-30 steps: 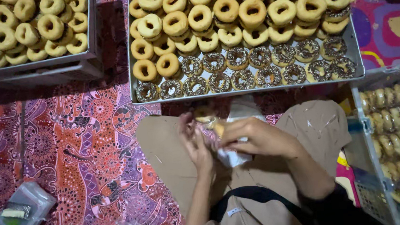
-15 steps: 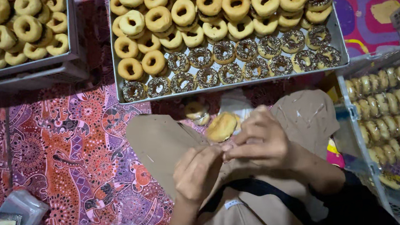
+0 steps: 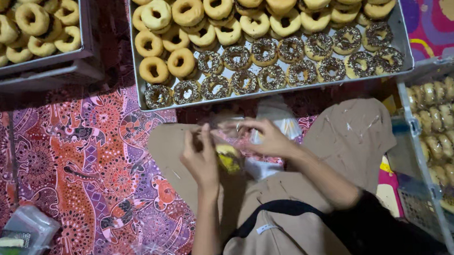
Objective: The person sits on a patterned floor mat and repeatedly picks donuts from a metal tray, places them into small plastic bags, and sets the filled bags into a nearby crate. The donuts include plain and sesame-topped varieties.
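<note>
Left hand (image 3: pixel 201 158) and right hand (image 3: pixel 263 136) are both pinching a clear bag (image 3: pixel 237 137) over the lap, just below the steel tray (image 3: pixel 137 69). A yellowish doughnut (image 3: pixel 228 158) is sitting inside the bag, between the hands. In the tray, plain doughnuts (image 3: pixel 188 9) are lying above sprinkled ones (image 3: pixel 272 77). A white basket (image 3: pixel 409 128) of doughnuts is standing right of the tray.

Two hands, left (image 3: pixel 201 160) and right (image 3: pixel 265 139), one bag (image 3: pixel 227 144). Two doughnut trays (image 3: pixel 276 91) (image 3: pixel 30 65), one crate (image 3: pixel 447 141), one tub (image 3: pixel 24 246).
</note>
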